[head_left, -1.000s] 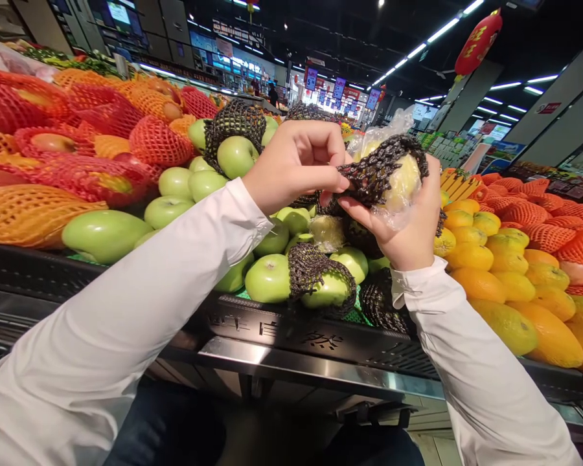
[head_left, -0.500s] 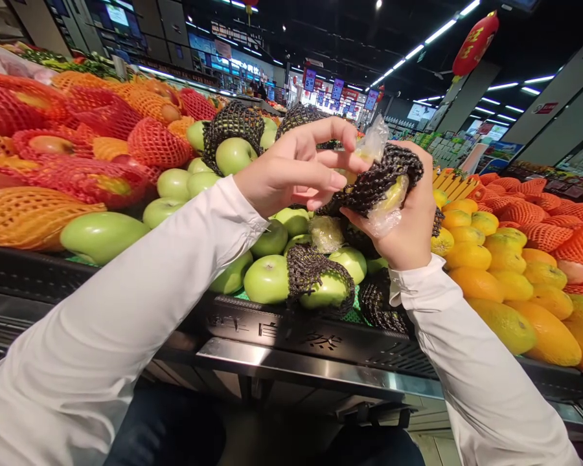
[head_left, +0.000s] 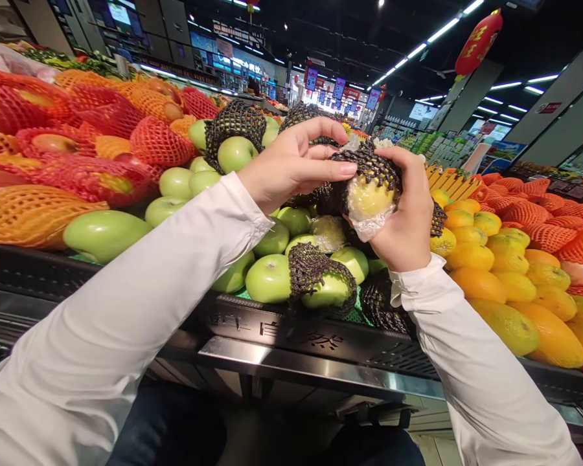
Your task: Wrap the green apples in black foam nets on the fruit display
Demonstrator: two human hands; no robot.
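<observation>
1. Yellow, roundish fruit in crinkled clear film [head_left: 369, 199]: on my head-camera feed it is held up above and behind my landmark, the black front panel with cut-out characters [head_left: 276, 331], probably so both hands can get around it.
2. Right hand [head_left: 409, 217]: clamped on that fruit, palm against its side, a finger over the top. I read this as the steadying grip, since slick film could slip from a lighter one.
3. Left hand [head_left: 291, 158]: thumb and forefinger stand apart, thumb tip at the edge of the black, open-mesh sleeve [head_left: 372, 163] covering the fruit's upper part. From here I can't tell whether the other fingertips grip it.
4. Smooth, round green fruits [head_left: 268, 279] heap behind the panel, which presumably stops them rolling off. One green fruit partly in dark mesh [head_left: 329, 291] rests just behind it, likely netted for cushioning.
5. Orange-yellow oval fruits [head_left: 471, 255] lie right of the panel, bright red mesh-wrapped fruits [head_left: 160, 141] behind and left, seemingly sorted by kind.
</observation>
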